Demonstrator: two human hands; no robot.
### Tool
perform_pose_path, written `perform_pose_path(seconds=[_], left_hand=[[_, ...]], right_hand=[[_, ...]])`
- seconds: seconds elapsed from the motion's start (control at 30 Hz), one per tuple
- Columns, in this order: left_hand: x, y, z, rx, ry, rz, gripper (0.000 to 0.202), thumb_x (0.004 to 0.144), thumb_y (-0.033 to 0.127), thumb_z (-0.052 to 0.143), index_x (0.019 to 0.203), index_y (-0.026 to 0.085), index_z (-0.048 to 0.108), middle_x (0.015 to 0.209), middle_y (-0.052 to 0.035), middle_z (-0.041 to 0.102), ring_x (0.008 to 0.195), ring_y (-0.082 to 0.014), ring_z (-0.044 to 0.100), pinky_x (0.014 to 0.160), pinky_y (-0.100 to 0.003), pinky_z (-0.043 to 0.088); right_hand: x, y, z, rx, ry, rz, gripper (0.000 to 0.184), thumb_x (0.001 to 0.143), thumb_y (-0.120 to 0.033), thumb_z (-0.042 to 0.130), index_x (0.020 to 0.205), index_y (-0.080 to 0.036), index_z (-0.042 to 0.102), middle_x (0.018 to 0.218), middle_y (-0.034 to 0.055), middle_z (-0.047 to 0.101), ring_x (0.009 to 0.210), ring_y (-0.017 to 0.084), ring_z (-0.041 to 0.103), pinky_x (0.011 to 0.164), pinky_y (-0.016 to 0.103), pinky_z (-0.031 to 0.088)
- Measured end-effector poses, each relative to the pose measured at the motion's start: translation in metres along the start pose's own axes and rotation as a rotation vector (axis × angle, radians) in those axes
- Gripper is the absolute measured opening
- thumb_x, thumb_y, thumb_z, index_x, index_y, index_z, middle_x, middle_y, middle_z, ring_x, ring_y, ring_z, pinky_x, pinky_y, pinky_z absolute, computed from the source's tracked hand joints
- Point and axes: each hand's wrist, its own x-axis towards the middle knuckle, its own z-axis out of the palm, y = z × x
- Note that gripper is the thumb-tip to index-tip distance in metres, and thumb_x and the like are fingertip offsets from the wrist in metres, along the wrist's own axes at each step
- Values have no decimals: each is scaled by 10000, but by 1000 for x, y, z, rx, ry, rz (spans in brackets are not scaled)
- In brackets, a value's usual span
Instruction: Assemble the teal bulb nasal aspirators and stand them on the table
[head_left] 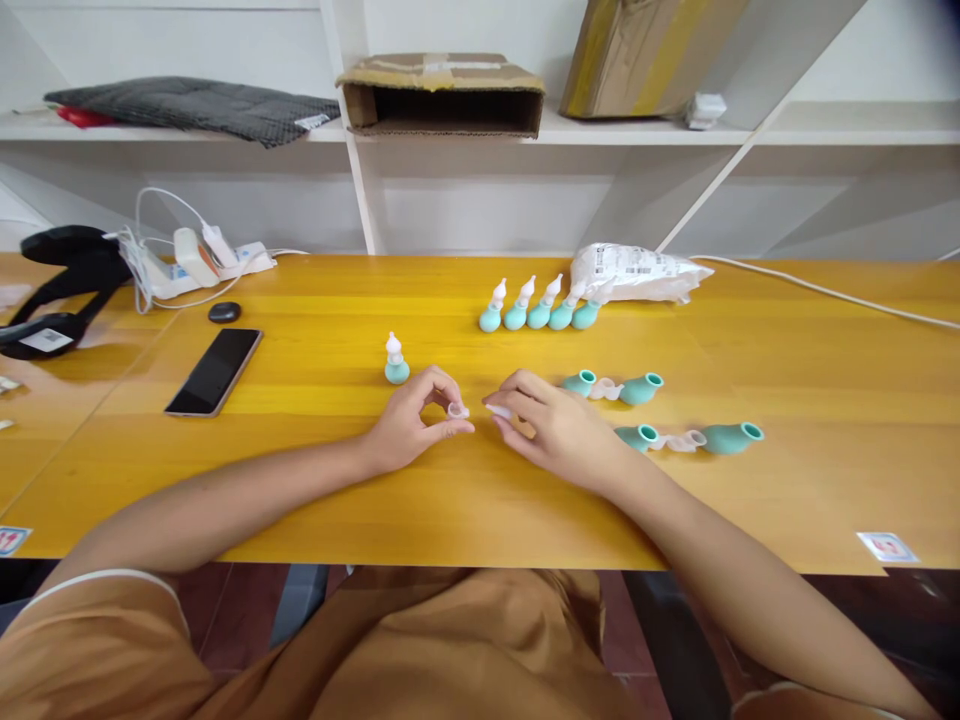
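My left hand [420, 418] pinches a small clear plastic connector [456, 411] between thumb and forefinger, its round mouth facing up. Opposite it, with a narrow gap between, my right hand [551, 420] grips a pale nozzle tip [498, 410] in its fingertips. Behind my left hand stands an assembled nasal aspirator [396, 362] with a teal bulb and pale tip. Loose teal bulbs [641, 389] and clear connectors [606, 389] lie to the right of my right hand, some partly hidden by it. Farther back, several assembled aspirators [515, 312] stand in a row.
A white plastic package [634, 272] lies behind the row. To the left are a phone [215, 372], a black earbud case [224, 312], a power strip [225, 265] with cables and a black headset-like object [64, 290]. Cardboard boxes [442, 72] sit on the shelf above.
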Motion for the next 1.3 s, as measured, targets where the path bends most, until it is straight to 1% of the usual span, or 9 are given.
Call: perform_pose_path(seconds=[0.13,0.23,0.33,0.4,0.57,0.67,0.97,1.2,1.3], left_hand=[[2,4,-2,119,-49,45,255,959,324,897,1061,199,699,1006,-30,701,856,-152,668,826,-305,579],[3,7,-4,177,-76,63,217,970,327,885,1079,198,749,1016,-41,725,878,-161,682,840,-309,579],[3,6,-4,138,-93,14,221,971,342,883,1089,195,768,1026,-50,752,906,-171,707,862,-312,581],[3,4,-4,75,-92,-40,238,970,376,881,1079,191,777,1029,-60,759,919,-179,718,872,-318,582],[5,-1,-4,-79,-67,-153,306,934,450,904,1039,182,797,1021,-72,753,924,-186,708,877,-329,583],[6,-1,-4,-124,-80,-191,324,904,451,930,1037,182,806,1016,-72,759,920,-185,705,880,-329,577],[5,1,-3,-89,-93,-224,285,909,415,919,1036,180,820,1031,-86,796,925,-193,714,865,-332,550],[3,-1,-3,-86,-92,-239,304,917,444,911,1033,177,824,1021,-89,804,912,-192,720,845,-331,551],[3,-1,-3,-81,-91,-236,315,913,457,915,1021,175,828,1002,-90,810,886,-187,720,815,-324,548]], right_hand=[[2,1,-2,155,76,-13,199,1151,-259,565,1250,-232,735,1211,125,758,1012,265,761,843,406,637],[3,-1,-2,266,146,-52,205,1141,-224,594,1272,-256,748,1230,118,767,1096,276,762,940,446,651],[4,-5,-4,368,227,-79,200,1109,-190,664,1240,-272,791,1207,106,735,1020,234,759,875,393,667],[4,-8,-4,432,242,-87,211,1089,-175,701,1230,-284,813,1162,90,727,970,211,756,826,356,670],[6,-11,0,535,211,-107,250,1085,-137,698,1258,-289,798,1153,73,793,1056,218,793,928,373,688],[6,-9,3,538,206,-96,228,1084,-122,697,1226,-273,791,1147,72,816,1059,213,809,941,372,693],[6,-8,2,505,230,-76,164,1078,-170,728,1188,-266,803,1114,78,830,1011,217,821,899,377,709],[4,-9,4,474,274,-83,154,1056,-139,756,1148,-254,799,1042,67,821,910,196,806,782,336,681],[3,-9,5,455,254,-92,141,1063,-147,749,1149,-249,793,1020,67,811,870,193,792,742,331,658]])
